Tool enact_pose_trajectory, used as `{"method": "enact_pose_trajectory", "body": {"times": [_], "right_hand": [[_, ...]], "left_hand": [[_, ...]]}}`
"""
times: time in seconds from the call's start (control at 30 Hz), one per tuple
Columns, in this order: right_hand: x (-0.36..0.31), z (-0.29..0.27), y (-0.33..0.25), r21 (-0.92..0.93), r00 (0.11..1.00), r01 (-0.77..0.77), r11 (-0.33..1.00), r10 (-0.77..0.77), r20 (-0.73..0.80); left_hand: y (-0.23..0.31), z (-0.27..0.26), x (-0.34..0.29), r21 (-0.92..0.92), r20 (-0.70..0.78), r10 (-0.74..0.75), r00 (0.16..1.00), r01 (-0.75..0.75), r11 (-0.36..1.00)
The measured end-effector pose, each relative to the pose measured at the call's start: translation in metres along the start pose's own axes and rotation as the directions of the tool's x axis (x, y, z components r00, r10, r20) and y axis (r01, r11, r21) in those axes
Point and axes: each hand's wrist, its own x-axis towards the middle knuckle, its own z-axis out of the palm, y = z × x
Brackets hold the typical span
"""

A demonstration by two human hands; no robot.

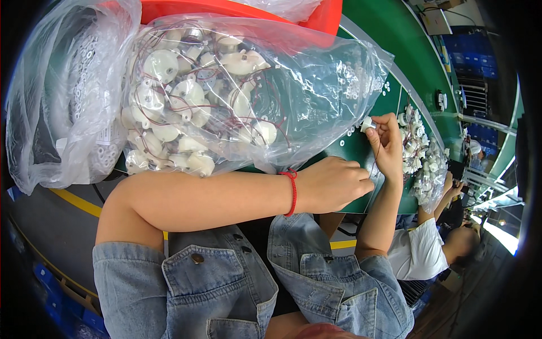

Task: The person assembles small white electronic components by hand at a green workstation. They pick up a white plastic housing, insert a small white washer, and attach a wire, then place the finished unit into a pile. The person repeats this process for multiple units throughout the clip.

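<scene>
My right hand (pixel 387 146) pinches a small white motor (pixel 368 124) between thumb and fingers, above the green table. Dark thin wires trail down from the motor toward my left hand (pixel 336 184). That hand, with a red braided bracelet (pixel 292 192) at its wrist, has its fingers curled in; what they hold, if anything, is hidden. Just beyond it a large clear plastic bag (pixel 316 85) lies on the table, filled with white plastic motor assemblies (pixel 161 66) and reddish-brown wires. Several small white rings (pixel 342 143) are scattered near the motor.
At the far left is another clear bag (pixel 34 107) of small white rings. A red bin (pixel 226 8) stands behind the bags. More wired white parts (pixel 415 135) are heaped right of my right hand, near a co-worker in a white shirt (pixel 418 251).
</scene>
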Motion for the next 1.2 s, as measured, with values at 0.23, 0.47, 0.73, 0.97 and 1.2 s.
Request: {"method": "enact_pose_trajectory", "body": {"times": [0.23, 0.47, 0.73, 0.97, 1.2], "right_hand": [[0.002, -0.003, 0.000, -0.008, 1.000, 0.003, 1.000, -0.003, 0.018], [0.002, 0.000, 0.001, 0.013, 1.000, 0.000, 1.000, 0.000, 0.001], [0.004, 0.002, 0.000, -0.003, 1.000, 0.007, 1.000, -0.007, -0.009], [0.005, 0.003, -0.003, -0.014, 1.000, 0.014, 1.000, -0.014, -0.006], [0.006, 0.003, -0.011, -0.171, 0.998, 0.027, 0.985, -0.018, 0.056]], "left_hand": [[0.000, 0.001, 0.000, 0.004, 0.002, 0.003, 1.000, -0.003, 1.000], [0.000, 0.000, 0.000, 0.011, 0.019, -0.003, 1.000, 0.003, 1.000], [0.001, -0.001, 0.000, 0.001, 0.030, -0.016, 0.999, 0.016, 1.000], [0.001, -0.001, 0.000, 0.004, 0.024, -0.015, 1.000, 0.015, 1.000], [0.001, -0.001, -0.001, 0.007, 0.021, 0.001, 1.000, -0.002, 1.000]]}}
